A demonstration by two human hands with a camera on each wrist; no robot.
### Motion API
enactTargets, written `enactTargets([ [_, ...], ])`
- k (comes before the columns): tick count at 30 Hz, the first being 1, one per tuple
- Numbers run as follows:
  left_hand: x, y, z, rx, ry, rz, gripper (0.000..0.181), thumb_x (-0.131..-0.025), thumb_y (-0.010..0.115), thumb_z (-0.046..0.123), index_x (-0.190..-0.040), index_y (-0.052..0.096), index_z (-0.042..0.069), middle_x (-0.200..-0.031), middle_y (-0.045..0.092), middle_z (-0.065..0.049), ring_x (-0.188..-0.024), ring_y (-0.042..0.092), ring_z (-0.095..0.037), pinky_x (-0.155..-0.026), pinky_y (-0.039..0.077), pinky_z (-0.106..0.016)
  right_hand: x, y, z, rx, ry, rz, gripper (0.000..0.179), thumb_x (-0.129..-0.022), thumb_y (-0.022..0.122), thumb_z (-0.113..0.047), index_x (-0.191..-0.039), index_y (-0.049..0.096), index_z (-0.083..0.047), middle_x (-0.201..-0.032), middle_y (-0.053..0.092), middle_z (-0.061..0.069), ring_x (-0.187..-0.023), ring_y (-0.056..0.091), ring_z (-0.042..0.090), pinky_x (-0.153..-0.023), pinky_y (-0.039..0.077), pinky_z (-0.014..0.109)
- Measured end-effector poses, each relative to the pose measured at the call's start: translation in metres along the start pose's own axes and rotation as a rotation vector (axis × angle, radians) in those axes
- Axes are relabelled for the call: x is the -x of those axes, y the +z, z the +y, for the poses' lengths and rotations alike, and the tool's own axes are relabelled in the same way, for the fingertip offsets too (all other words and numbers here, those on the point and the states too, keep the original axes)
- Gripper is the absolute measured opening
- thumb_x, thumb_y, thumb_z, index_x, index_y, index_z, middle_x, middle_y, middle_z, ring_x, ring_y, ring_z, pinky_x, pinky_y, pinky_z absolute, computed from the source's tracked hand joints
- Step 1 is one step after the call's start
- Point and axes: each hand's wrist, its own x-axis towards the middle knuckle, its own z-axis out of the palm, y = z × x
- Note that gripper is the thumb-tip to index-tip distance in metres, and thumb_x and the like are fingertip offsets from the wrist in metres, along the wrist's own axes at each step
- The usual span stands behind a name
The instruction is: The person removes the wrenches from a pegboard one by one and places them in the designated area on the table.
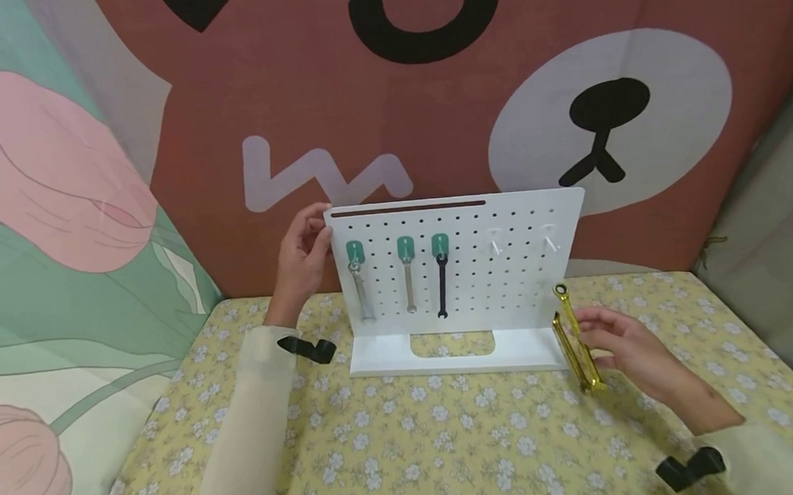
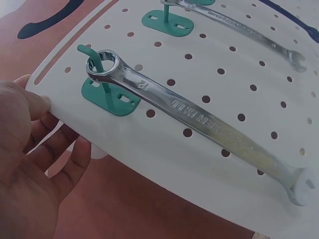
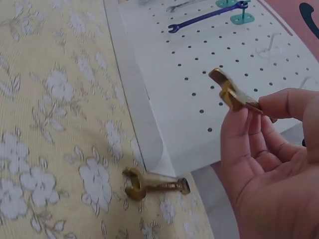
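My left hand [image 1: 304, 257] grips the upper left corner of a white pegboard [image 1: 398, 278], thumb on its front and fingers behind the edge. A gold combination wrench [image 1: 574, 321] is pinched between thumb and fingers of my right hand [image 1: 637, 350], beside the board's lower right corner. On the tablecloth near that corner lies a second gold wrench [image 3: 162, 187]. Two silver wrenches, one at the far left [image 2: 164, 99] and one beside it [image 1: 409, 286], hang from green hooks by their ring ends. A dark blue wrench [image 1: 443, 286] hangs from a third green hook [image 1: 440, 244].
Two clear hooks [image 1: 495, 243] are on the board's right half with nothing on them. The board's white base [image 1: 383, 358], with a cutout, stands on a yellow floral tablecloth [image 1: 449, 441]. Close behind the table hangs a printed cloth backdrop [image 1: 290, 72].
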Motion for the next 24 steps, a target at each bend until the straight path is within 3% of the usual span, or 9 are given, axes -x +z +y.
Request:
enactTargets([
  [9, 0.0, 0.0, -0.001, 0.009, -0.009, 0.002, 0.034, -0.106, 0.051, -0.003, -0.14, 0.053, -0.004, -0.104, 0.056, -0.03, -0.086, 0.057, -0.04, -0.071, 0.052, -0.024, 0.0, -0.011, 0.018, 0.048, 0.075, -0.04, 0.053, -0.111, 0.05, -0.022, -0.149, 0.032, 0.012, -0.123, 0.055, 0.013, -0.1, 0.061, 0.014, -0.075, 0.057, 0.042],
  [17, 0.0, 0.0, -0.001, 0.009, -0.012, -0.002, 0.034, -0.107, 0.051, -0.002, -0.14, 0.052, -0.005, -0.104, 0.055, -0.029, -0.086, 0.056, -0.041, -0.071, 0.051, -0.024, -0.003, -0.015, 0.026, 0.098, 0.146, -0.064, 0.054, -0.11, 0.053, -0.022, -0.147, 0.035, 0.013, -0.132, 0.052, 0.027, -0.105, 0.061, 0.02, -0.079, 0.057, 0.046],
  [24, 0.001, 0.0, -0.002, 0.01, -0.014, 0.001, 0.034, -0.107, 0.05, -0.002, -0.141, 0.052, -0.004, -0.104, 0.056, -0.03, -0.086, 0.056, -0.042, -0.071, 0.051, -0.024, -0.005, -0.015, 0.033, 0.142, 0.161, -0.066, 0.057, -0.109, 0.054, -0.023, -0.149, 0.035, 0.012, -0.12, 0.061, 0.022, -0.104, 0.065, 0.027, -0.08, 0.057, 0.046],
])
